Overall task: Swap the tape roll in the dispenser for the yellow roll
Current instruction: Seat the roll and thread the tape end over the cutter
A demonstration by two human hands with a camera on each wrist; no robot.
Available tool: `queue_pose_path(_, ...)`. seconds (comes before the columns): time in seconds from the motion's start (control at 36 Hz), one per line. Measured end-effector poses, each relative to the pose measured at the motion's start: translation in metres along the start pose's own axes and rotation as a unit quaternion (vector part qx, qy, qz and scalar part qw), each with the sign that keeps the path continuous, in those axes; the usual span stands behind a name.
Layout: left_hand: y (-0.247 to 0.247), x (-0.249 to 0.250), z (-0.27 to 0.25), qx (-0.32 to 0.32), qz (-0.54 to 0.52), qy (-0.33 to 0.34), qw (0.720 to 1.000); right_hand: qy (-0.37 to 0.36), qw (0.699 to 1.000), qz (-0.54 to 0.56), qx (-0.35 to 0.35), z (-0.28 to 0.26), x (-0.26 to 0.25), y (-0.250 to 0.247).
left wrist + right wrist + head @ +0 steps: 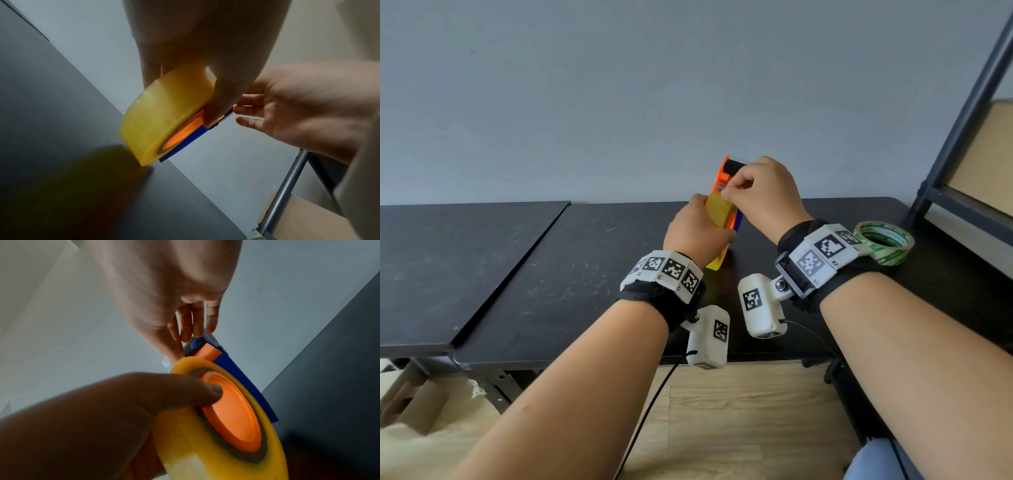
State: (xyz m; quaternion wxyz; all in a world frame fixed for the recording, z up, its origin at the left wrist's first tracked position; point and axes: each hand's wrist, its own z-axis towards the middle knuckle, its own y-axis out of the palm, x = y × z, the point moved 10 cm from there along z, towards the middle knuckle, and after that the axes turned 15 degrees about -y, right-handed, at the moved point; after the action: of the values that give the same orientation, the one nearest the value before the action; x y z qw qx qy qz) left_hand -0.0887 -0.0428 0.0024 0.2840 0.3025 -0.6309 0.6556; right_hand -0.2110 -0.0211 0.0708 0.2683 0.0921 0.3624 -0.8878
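Observation:
The yellow tape roll (719, 210) sits on the orange hub (232, 415) of the orange and blue dispenser (723, 173), which stands tilted on its lower end on the black table (585, 274). My left hand (690, 233) grips the roll, thumb (174, 391) pressed on the hub's rim. My right hand (727, 195) is above the roll beside the dispenser's head, its thumb and forefinger pinching what looks like the tape's loose end (166, 363). Its other fingers (197, 324) hang by the blue roller (195, 342). The blue side plate (191, 139) shows behind the roll (162, 113).
A green-printed clear tape roll (885, 243) lies flat on the table at the right, behind my right wrist. A dark metal shelf frame (955, 137) rises at the right edge. A second black table top (448, 260) adjoins on the left. The wall is close behind.

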Motion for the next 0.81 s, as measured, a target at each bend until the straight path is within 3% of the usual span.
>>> queue_pose_path(0.42, -0.008, 0.009, -0.002, 0.044, 0.064, 0.020, 0.997, 0.033, 0.999, -0.008, 0.042, -0.004, 0.013, -0.009)
queue_pose_path(0.56, -0.005, 0.013, -0.001, 0.052, 0.101, 0.044, 0.993, 0.064, 0.994, -0.010, 0.084, -0.008, 0.022, -0.019)
queue_pose_path(0.81, -0.008, 0.016, 0.001, 0.079, 0.133, 0.056, 0.986, 0.055, 0.991, -0.022, 0.117, -0.013, 0.017, -0.021)
